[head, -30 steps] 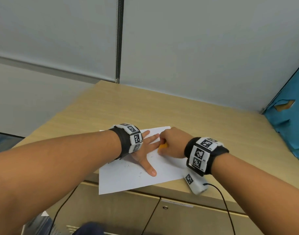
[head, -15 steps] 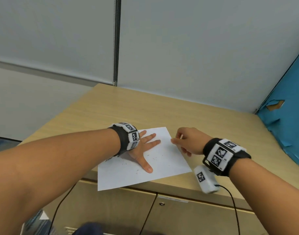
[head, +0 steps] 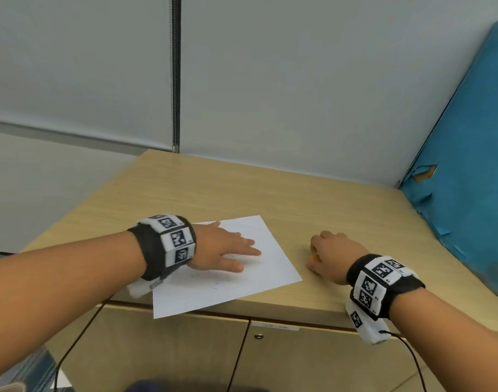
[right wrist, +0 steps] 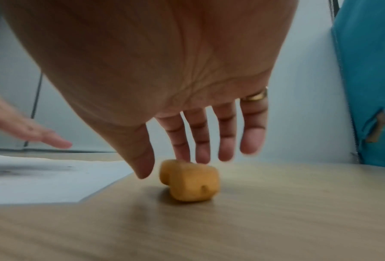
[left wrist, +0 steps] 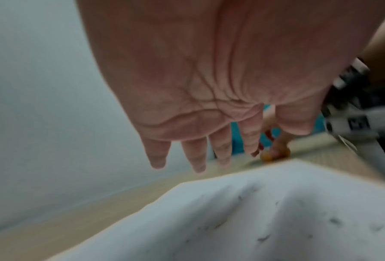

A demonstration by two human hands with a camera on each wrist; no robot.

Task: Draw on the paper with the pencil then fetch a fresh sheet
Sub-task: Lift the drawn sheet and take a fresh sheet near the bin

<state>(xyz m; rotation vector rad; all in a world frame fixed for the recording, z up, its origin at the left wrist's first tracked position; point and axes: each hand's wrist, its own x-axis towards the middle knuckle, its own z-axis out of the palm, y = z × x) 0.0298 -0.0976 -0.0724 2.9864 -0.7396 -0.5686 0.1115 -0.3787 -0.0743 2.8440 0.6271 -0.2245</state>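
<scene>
A white sheet of paper (head: 242, 287) with faint pencil marks lies at the front edge of the wooden table (head: 270, 199), one corner hanging over. My left hand (head: 228, 250) lies on it with straight fingers; the left wrist view shows the left hand (left wrist: 200, 159) just over the paper (left wrist: 276, 220). My right hand (head: 327, 254) is on the bare table right of the sheet. In the right wrist view the right hand (right wrist: 171, 159) is spread, its fingertips (right wrist: 202, 155) at a small orange lump (right wrist: 191, 181) lying on the wood. No pencil shows.
A grey wall closes the table's back. A blue padded panel (head: 468, 179) leans along the right side. Cabinet doors (head: 185, 349) sit below the front edge. A black cable (head: 411, 360) hangs from my right wrist band.
My right hand has moved right, off the paper onto the bare table, and its fingers have straightened over the orange lump. The left hand has stayed on the sheet.
</scene>
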